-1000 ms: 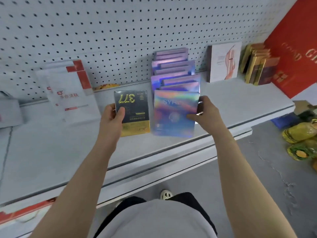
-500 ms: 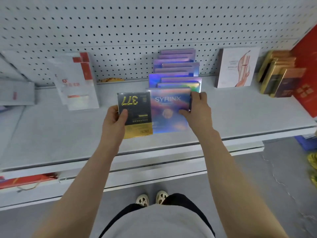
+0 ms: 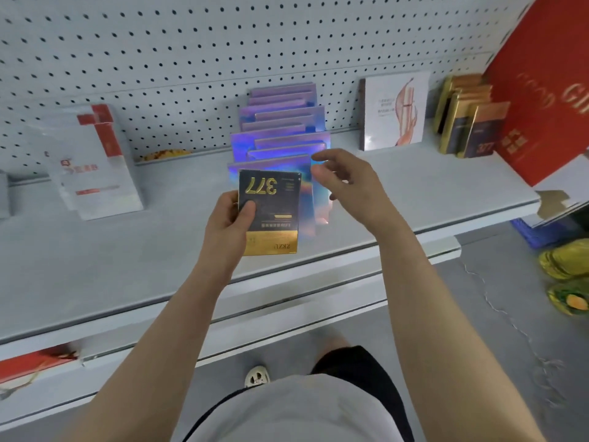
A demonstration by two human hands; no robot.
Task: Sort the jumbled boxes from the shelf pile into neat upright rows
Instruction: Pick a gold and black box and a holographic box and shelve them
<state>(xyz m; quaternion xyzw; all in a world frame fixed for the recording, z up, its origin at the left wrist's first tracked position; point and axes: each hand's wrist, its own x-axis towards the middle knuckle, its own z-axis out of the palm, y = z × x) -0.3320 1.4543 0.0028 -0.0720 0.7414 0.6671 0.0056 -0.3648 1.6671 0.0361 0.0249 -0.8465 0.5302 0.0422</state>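
My left hand (image 3: 228,223) grips a black and gold box marked 377 (image 3: 271,212), held upside down in front of the shelf. Behind it a row of holographic purple boxes (image 3: 280,135) stands upright, running back to the pegboard wall. The front holographic box (image 3: 320,199) stands at the head of that row, partly hidden by the black box. My right hand (image 3: 347,183) hovers just right of the row with relaxed fingers, holding nothing.
White and red boxes (image 3: 95,161) lean at the left of the grey shelf (image 3: 430,186). A white box with a pink figure (image 3: 393,111), several gold and dark boxes (image 3: 468,122) and a large red box (image 3: 541,90) stand at the right. Yellow packets (image 3: 567,260) lie on the floor.
My right hand has let go of the front holographic box, which now stands in the row. My left hand has moved the black and gold box rightward, in front of that row.
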